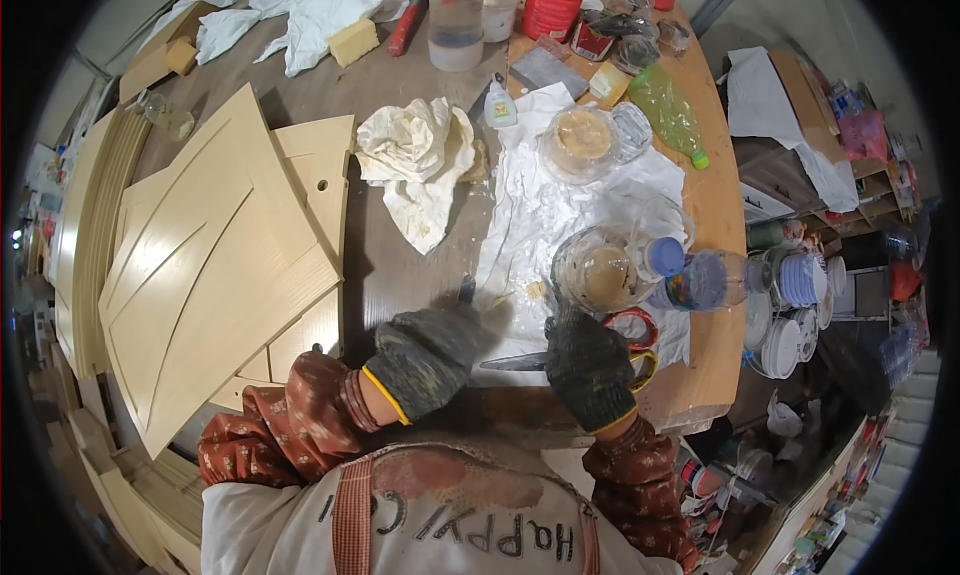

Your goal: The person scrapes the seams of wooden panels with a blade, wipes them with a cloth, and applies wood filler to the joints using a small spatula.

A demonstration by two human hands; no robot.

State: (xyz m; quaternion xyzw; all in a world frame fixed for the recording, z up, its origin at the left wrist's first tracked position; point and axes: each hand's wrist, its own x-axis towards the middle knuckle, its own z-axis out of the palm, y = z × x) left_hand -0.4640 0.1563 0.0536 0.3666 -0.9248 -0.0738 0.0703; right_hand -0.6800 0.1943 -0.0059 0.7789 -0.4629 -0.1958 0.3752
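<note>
Jar (604, 277) handling, apparently: your right hand (591, 367) just nearside, left hand (428, 355) leftward of it, grips indeterminable; steadying seems needed next.

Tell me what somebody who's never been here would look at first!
Probably the big pale panel with curved lines, lying over other pale pieces on the left. Next, the left hand and right hand near the table's front edge, both in dark gloves with yellow cuffs, the right one close to a clear tub. Then the bright green bottle, lying at the far right of the table.
</note>
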